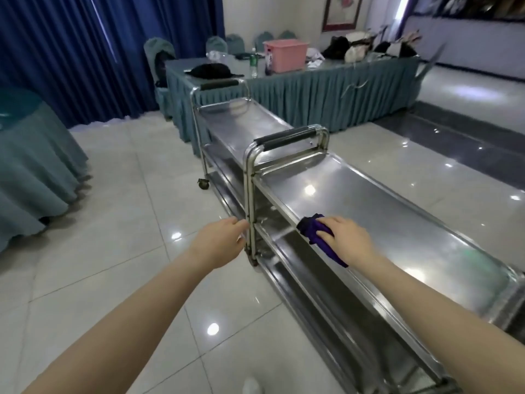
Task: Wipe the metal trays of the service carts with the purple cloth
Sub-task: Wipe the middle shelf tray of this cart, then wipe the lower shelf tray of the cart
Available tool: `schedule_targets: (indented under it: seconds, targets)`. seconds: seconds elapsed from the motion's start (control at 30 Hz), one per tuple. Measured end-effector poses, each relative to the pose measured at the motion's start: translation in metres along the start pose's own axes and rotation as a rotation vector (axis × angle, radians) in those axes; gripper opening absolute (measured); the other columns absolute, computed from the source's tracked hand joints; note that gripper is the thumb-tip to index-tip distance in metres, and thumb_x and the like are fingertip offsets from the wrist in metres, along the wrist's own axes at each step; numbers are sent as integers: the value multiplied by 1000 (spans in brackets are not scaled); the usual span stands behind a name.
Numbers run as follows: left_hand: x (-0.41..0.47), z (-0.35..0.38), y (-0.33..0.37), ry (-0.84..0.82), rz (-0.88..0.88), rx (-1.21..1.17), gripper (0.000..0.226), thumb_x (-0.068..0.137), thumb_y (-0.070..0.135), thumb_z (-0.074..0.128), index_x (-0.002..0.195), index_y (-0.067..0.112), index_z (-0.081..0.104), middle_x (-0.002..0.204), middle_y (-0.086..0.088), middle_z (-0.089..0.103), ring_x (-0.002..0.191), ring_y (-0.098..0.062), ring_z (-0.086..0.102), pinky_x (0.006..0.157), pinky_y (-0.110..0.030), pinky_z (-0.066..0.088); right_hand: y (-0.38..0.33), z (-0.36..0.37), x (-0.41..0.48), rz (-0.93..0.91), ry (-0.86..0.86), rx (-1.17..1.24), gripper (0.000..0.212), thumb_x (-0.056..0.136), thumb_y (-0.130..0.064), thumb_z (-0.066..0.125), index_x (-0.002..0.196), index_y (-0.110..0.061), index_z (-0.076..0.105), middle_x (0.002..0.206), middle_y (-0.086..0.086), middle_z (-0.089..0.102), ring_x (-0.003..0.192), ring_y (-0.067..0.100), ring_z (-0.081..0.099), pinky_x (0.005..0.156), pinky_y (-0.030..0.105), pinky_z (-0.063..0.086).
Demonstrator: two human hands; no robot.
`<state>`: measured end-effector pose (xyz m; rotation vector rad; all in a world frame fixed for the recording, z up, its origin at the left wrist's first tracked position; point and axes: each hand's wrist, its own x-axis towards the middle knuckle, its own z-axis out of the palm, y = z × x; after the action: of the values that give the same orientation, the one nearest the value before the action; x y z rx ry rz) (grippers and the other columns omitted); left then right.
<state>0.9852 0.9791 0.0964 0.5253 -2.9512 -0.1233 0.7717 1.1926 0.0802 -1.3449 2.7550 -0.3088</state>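
on the top tray (369, 211) of the near cart (287, 139), right hand (350, 240) presses purple cloth (311, 227), fingers (329, 223) flat; left hand (218, 243) at the post (249, 194), hold unclear; hard wiping could roll the cart.

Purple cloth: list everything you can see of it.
The purple cloth is deep violet, soft-looking fabric, bunched into a crumpled wad rather than spread flat. It lies on the near cart's top tray, close to one long rim. The right hand rests on top, fingers laid over it and hiding its middle. Folds stick out ahead of the fingers, and a strip trails out beneath the heel of the hand.
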Motion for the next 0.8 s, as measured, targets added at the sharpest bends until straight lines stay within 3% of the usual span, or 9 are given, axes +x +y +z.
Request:
schedule_targets:
  seconds: [0.33, 0.47, 0.8]
  targets:
    - [148, -3, -59, -10, 219, -1, 33, 98, 31, 40, 129, 25, 49, 113, 1, 58, 97, -18, 59, 74, -27, 47, -5, 8, 108, 144, 118, 104, 35, 99, -41, 45, 132, -31, 53, 126, -3, 61, 112, 23, 55, 80, 34, 47]
    - [203, 5, -71, -4, 298, 4, 34, 98, 32, 40, 131, 26, 48, 119, 3, 57, 101, -17, 59, 69, -25, 42, -4, 3, 134, 198, 136, 97, 37, 99, -40, 44, 134, -30, 52, 131, -5, 59, 114, 23, 54, 86, 40, 50]
    - [308, 63, -112, -166, 567, -106, 39, 97, 34, 42, 135, 27, 44, 127, 2, 56, 102, -19, 60, 75, -31, 47, -31, 36, 177, 497, 181, 58, 36, 99, -40, 43, 132, -31, 53, 129, -5, 60, 110, 24, 55, 81, 37, 47]
